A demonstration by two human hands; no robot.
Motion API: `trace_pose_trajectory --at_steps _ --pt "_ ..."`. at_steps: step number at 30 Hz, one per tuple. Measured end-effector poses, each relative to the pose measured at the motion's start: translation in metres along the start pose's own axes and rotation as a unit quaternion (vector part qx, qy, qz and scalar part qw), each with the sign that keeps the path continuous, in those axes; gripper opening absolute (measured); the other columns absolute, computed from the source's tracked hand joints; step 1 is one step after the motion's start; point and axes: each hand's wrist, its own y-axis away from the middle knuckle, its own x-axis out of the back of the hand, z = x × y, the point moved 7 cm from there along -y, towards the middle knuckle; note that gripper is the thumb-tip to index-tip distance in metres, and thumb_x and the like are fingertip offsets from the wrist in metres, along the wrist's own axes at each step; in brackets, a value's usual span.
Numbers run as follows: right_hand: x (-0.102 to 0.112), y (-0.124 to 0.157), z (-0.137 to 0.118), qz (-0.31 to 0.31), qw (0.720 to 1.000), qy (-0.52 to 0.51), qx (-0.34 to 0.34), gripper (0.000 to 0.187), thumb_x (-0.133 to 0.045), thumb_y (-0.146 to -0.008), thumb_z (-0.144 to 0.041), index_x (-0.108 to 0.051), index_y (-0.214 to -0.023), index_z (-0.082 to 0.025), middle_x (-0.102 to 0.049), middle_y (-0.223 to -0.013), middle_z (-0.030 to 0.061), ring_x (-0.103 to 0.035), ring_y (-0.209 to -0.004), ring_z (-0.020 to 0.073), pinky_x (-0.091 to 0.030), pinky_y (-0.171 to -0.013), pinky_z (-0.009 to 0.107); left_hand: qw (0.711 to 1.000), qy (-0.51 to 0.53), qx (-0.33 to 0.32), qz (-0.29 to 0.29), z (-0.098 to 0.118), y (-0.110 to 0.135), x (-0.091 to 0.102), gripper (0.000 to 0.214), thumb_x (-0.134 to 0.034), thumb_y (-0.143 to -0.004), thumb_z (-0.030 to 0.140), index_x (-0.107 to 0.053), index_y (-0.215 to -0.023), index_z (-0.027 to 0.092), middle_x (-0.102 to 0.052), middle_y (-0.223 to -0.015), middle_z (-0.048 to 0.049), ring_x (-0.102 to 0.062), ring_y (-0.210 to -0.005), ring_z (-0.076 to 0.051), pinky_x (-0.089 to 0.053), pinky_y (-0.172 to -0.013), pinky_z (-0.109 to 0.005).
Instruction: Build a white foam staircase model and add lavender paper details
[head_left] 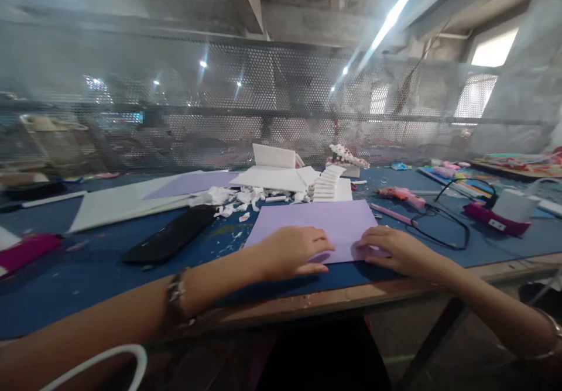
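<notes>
A sheet of purple paper (307,218) lies flat on the blue tabletop in front of me, near the front edge. My left hand (296,250) rests over its lower middle, fingers stretched to the right and the thumb apart from them. At the sheet's right side is my right hand (395,250), its fingertips touching the paper and its thumb apart near the lower right corner. Neither hand shows a grip on anything. Just behind the sheet stands a small white stepped piece (328,185), like a model staircase.
White scraps (246,196) lie behind the sheet, near white boards (274,177). A black flat case (173,239) is at left. Eyeglasses (452,230), a pink pen (393,214) and a white charger block (514,206) lie at right. A perforated metal screen (298,98) stands behind.
</notes>
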Motion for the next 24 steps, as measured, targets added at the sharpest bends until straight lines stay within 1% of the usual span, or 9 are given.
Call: trace_pose_trajectory --at_steps 3,5,7,9,12,14,17,20,24 --pt "-0.009 -0.003 -0.005 0.015 0.992 0.122 0.033 0.027 -0.038 -0.091 -0.022 -0.064 -0.094 -0.017 -0.066 -0.087 0.0075 -0.059 -0.083 0.0160 -0.042 -0.076 0.028 0.997 -0.047 -0.049 0.042 0.022 -0.031 -0.004 0.038 -0.038 -0.090 0.044 -0.057 -0.110 0.019 -0.063 -0.105 -0.0077 -0.061 -0.090 -0.022 -0.047 -0.077 -0.029" --pt "-0.007 -0.003 -0.010 0.042 0.978 0.199 0.045 0.028 -0.037 -0.090 -0.017 -0.063 -0.081 -0.015 -0.064 -0.076 0.0073 -0.058 -0.075 0.0164 -0.039 -0.072 0.028 0.991 -0.104 -0.057 0.064 0.031 -0.045 -0.003 0.035 -0.036 -0.091 0.041 -0.059 -0.101 0.016 -0.064 -0.098 -0.0069 -0.061 -0.084 -0.021 -0.047 -0.071 -0.030" --pt "0.001 -0.005 -0.010 0.076 0.970 0.230 0.031 0.029 -0.038 -0.090 -0.017 -0.060 -0.071 -0.015 -0.062 -0.069 0.0061 -0.057 -0.068 0.0160 -0.037 -0.067 0.028 0.983 -0.157 -0.039 0.086 0.032 -0.053 0.002 0.033 -0.029 -0.093 0.027 -0.059 -0.090 0.014 -0.065 -0.088 -0.0058 -0.061 -0.077 -0.019 -0.045 -0.064 -0.029" --pt "0.012 -0.010 -0.006 0.099 0.969 0.225 0.001 0.029 -0.037 -0.090 -0.021 -0.057 -0.069 -0.016 -0.061 -0.066 0.0051 -0.055 -0.063 0.0154 -0.035 -0.062 0.026 0.974 -0.192 -0.016 0.120 0.030 -0.055 0.012 0.036 -0.021 -0.092 0.014 -0.057 -0.090 0.013 -0.064 -0.086 -0.0046 -0.061 -0.077 -0.016 -0.044 -0.064 -0.028" --pt "0.030 -0.019 -0.002 0.129 0.974 0.183 -0.024 0.031 -0.032 -0.093 -0.026 -0.055 -0.075 -0.017 -0.062 -0.068 0.0052 -0.055 -0.062 0.0153 -0.032 -0.058 0.025 0.963 -0.228 0.006 0.144 0.021 -0.055 0.023 0.036 -0.018 -0.090 0.009 -0.054 -0.094 0.013 -0.063 -0.084 -0.0053 -0.061 -0.075 -0.016 -0.044 -0.064 -0.028" --pt "0.039 -0.024 -0.004 0.147 0.976 0.157 -0.027 0.033 -0.028 -0.094 -0.030 -0.055 -0.079 -0.017 -0.062 -0.070 0.0058 -0.055 -0.062 0.0156 -0.032 -0.058 0.025 0.959 -0.247 0.000 0.136 0.016 -0.054 0.028 0.034 -0.019 -0.091 0.012 -0.054 -0.091 0.014 -0.063 -0.076 -0.0067 -0.060 -0.067 -0.016 -0.043 -0.058 -0.029" --pt "0.051 -0.030 -0.011 0.163 0.977 0.136 -0.035 0.037 -0.025 -0.094 -0.033 -0.055 -0.078 -0.017 -0.063 -0.068 0.0060 -0.056 -0.062 0.0159 -0.032 -0.057 0.025 0.956 -0.244 -0.013 0.165 0.011 -0.048 0.043 0.029 -0.025 -0.092 0.017 -0.053 -0.083 0.014 -0.060 -0.065 -0.0063 -0.057 -0.059 -0.016 -0.042 -0.055 -0.029" --pt "0.061 -0.032 -0.018 0.183 0.975 0.127 -0.024 0.037 -0.025 -0.094 -0.032 -0.056 -0.080 -0.017 -0.065 -0.072 0.0063 -0.058 -0.064 0.0162 -0.033 -0.057 0.025 0.945 -0.258 -0.019 0.199 0.008 -0.034 0.058 0.028 -0.028 -0.090 0.017 -0.052 -0.075 0.015 -0.056 -0.056 -0.0026 -0.052 -0.050 -0.014 -0.037 -0.049 -0.026" --pt "0.073 -0.027 -0.022 0.224 0.966 0.132 0.013 0.032 -0.030 -0.093 -0.031 -0.056 -0.081 -0.018 -0.067 -0.074 0.0046 -0.059 -0.065 0.0152 -0.036 -0.058 0.025 0.912 -0.321 -0.049 0.250 0.003 -0.006 0.071 0.024 -0.034 -0.087 0.014 -0.051 -0.070 0.015 -0.057 -0.055 0.0015 -0.047 -0.043 -0.009 -0.030 -0.044 -0.022"
